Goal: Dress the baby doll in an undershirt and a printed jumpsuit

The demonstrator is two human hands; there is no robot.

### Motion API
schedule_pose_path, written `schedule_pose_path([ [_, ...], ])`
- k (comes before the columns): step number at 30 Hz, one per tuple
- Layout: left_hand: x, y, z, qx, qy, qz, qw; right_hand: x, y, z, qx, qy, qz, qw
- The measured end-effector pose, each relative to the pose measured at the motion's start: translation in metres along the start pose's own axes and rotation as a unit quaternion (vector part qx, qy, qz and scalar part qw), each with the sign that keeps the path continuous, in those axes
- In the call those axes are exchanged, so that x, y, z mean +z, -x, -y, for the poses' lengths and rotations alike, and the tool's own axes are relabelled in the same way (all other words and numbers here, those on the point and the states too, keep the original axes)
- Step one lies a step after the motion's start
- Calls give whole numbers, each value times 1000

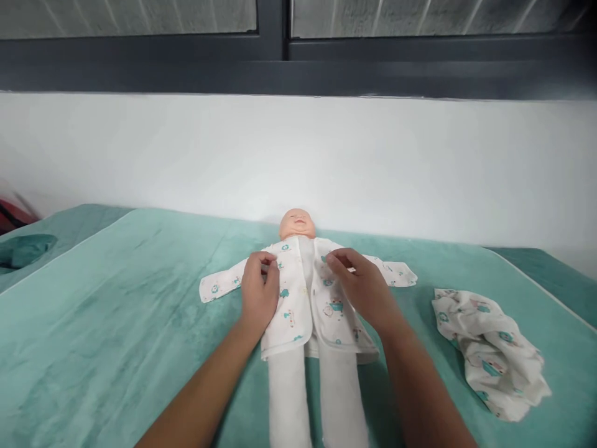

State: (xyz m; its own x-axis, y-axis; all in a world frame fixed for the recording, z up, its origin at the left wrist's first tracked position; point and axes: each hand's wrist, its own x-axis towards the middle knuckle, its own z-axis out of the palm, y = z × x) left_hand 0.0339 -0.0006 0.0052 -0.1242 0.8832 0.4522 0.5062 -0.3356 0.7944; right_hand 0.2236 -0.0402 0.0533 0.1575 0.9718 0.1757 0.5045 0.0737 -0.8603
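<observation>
A baby doll (297, 223) lies on its back, head toward the wall. It wears a white baby shirt (288, 311) with small teal animal prints, its front panels lying side by side with a narrow gap. Both sleeves stretch out sideways. White cloth legs reach toward me past the lower frame edge. My left hand (261, 289) is at the shirt's left side, fingers curled and thumb near the index finger, closed at the cloth. On the right panel, my right hand (361, 280) has thumb and index finger pinched at the fabric near the chest.
A crumpled white printed garment (494, 354) lies to the right on the green padded bed cover (140, 323). Behind the bed runs a white wall (298, 155) below a dark window frame (186, 68). Something red (13, 214) shows at the far left edge.
</observation>
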Motion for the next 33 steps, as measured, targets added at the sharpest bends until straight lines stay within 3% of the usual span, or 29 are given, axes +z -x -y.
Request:
schedule_pose_path([
  [3,-1,3,8,-10,19,22,1000,21,-6,-12,-47,48,-42,997],
  [6,-1,0,9,39,24,35,998,34,-6,-16,-64,82,-58,993],
  [12,1,5,11,125,10,39,991,38,-8,-19,-41,111,-77,990],
  [17,6,9,15,179,13,25,983,38,-33,-12,46,204,-55,976],
  [20,6,7,16,180,16,26,983,43,-48,-5,39,254,-42,966],
  [24,4,6,16,170,20,33,985,47,-52,-4,-6,218,-93,971],
  [27,2,7,15,165,29,40,985,44,-50,-6,14,142,-121,982],
  [33,0,7,13,135,38,50,989,43,-51,3,25,86,-89,992],
])
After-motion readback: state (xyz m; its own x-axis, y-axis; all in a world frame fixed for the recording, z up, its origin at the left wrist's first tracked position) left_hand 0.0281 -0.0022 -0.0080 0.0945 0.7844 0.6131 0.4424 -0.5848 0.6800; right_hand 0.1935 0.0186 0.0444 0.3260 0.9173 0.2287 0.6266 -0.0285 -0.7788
